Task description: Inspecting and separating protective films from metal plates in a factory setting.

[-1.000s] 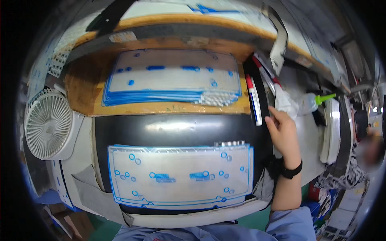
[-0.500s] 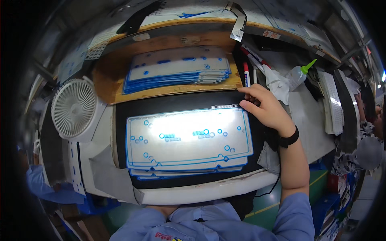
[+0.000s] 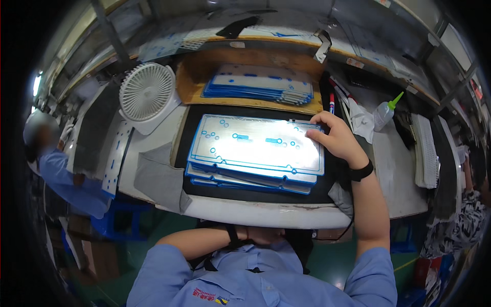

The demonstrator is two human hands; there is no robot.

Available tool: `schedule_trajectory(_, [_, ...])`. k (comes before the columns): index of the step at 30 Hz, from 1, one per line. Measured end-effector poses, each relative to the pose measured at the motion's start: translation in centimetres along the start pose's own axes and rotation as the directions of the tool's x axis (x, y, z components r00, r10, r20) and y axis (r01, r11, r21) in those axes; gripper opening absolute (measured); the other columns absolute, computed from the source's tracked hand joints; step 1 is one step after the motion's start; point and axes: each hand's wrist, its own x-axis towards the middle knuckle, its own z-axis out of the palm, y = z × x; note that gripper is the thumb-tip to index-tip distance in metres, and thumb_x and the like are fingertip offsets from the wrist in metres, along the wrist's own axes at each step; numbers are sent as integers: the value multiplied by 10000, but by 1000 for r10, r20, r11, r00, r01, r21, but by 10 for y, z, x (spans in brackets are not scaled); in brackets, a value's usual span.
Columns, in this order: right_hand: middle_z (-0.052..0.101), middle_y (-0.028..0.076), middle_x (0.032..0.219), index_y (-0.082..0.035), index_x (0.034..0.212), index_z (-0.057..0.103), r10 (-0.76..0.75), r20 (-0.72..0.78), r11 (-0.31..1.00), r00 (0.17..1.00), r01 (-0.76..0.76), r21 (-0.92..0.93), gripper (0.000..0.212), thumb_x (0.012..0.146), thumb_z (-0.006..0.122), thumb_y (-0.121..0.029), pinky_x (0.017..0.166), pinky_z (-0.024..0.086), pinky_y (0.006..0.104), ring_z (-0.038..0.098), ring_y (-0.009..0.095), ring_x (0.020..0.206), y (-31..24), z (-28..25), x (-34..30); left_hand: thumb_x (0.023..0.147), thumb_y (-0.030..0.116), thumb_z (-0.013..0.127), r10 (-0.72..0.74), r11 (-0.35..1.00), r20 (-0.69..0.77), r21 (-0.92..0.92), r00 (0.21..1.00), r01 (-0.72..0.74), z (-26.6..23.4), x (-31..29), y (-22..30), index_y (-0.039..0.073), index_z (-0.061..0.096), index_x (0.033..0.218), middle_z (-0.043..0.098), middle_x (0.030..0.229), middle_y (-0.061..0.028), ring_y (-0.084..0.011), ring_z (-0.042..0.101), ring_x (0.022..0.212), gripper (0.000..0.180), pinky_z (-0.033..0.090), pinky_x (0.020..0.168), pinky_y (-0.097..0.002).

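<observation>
A stack of thin silver plates with blue outlines lies on a black mat in front of me, the top plate offset from those below. My right hand grips the far right corner of the top plate, thumb over its face and fingers at its far edge. Glare whitens much of the plate's right half. A sliver of a small metal strip shows at the plate's far edge. My left hand is low by my lap, below the table's front edge, its fingers mostly hidden.
Behind the mat, a wooden tray holds another pile of blue-edged plates. A white fan stands left, near a grey cloth. Markers, crumpled tissue and a green-tipped bottle are right. A person sits at far left.
The view has shifted, bringing my left forearm into sight. The top plate has moved away from me relative to the stack, covering more of the metal strip. My right thumb now lies over its corner.
</observation>
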Motion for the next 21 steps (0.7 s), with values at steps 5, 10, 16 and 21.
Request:
schedule_trajectory(5, [605,106,871,16,930,595,-85,-81,996,993,86,12,199,809,650,-132,731,447,286,574,198,806,-3,3,-1,930,323,502,35,955,223,-296,974,33,-42,-33,70,-21,538,1154,589,1106,-191,-304,559,1050,412,426,934,-348])
schedule_trajectory(10, [597,49,793,3,931,581,18,-139,978,990,11,206,139,862,600,-116,685,441,243,557,121,734,7,6,7,913,229,556,204,756,-36,-630,978,-181,-125,-81,135,-37,560,1113,629,1031,-142,-238,612,964,332,472,866,-333])
schedule_trajectory(16, [502,-45,676,-38,961,529,81,-235,915,969,21,403,76,939,502,-106,520,337,178,435,21,579,1,-6,22,933,210,497,51,662,-758,-462,651,-590,-232,-115,109,60,504,955,563,795,-58,-146,541,733,152,446,671,-260])
schedule_trajectory(21, [483,-62,662,-48,970,541,243,-150,860,958,-141,491,75,938,510,-109,497,318,168,420,12,566,-28,-3,31,948,232,474,-367,561,-778,-622,510,-546,-314,-122,20,66,523,1057,584,924,-32,-106,535,816,204,435,728,-239])
